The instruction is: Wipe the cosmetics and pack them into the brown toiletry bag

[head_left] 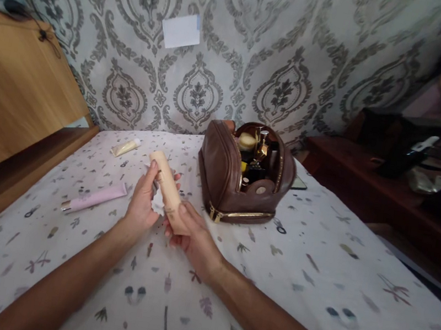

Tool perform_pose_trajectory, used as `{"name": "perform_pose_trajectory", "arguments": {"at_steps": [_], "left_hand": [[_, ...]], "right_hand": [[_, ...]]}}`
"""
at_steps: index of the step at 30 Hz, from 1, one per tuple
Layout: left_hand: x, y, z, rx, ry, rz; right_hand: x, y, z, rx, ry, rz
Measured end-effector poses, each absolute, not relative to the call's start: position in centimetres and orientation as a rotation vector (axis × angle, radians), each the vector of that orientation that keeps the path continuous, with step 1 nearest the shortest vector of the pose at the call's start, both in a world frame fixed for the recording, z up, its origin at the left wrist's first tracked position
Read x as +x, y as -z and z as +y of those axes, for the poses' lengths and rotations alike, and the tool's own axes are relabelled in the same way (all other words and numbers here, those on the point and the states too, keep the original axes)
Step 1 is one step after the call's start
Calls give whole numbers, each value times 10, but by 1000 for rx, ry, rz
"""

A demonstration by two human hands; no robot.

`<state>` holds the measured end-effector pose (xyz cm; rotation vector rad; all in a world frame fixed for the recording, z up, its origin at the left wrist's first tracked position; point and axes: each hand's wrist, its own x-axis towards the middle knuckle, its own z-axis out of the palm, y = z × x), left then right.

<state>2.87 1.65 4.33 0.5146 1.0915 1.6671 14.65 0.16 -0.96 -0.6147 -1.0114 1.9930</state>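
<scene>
A peach-coloured squeeze tube (169, 187) is held aslant above the bed, its capped-looking end up and to the left. My left hand (146, 195) grips the upper part, thumb on the front. Around the flat lower end my right hand (195, 233) is closed, thumb on top. Just to the right stands a brown toiletry bag (221, 159), its top unzipped. Inside it are a gold bottle (263, 148), a round cream-coloured item (246, 141) and other small items partly hidden. A pink tube (96, 196) lies left of my hands, and a small pale yellow tube (125, 146) lies farther back.
The bed is covered by a white patterned sheet (163, 312). A wallpapered wall with a white paper (181, 31) rises behind it. On the left is a wooden board (10, 92); on the right, a dark red shelf (359, 187) holds cables. A flat object (299, 183) lies behind the bag.
</scene>
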Motion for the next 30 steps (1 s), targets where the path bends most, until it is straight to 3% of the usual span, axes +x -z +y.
{"name": "perform_pose_trajectory", "arguments": {"at_steps": [6,14,22,30], "left_hand": [[30,-47,14,600,-1706,1124],[20,-54,16,584,-1717,1006],[44,-38,7,714,-1663,1028],[36,-46,11,765,-1683,1079]], "right_hand": [[148,10,-2,-747,-1529,-1379],[148,9,3,-635,-1905,-1199],[151,8,8,-669,-1498,-1306],[152,4,2,-620,-1673,-1395]]}}
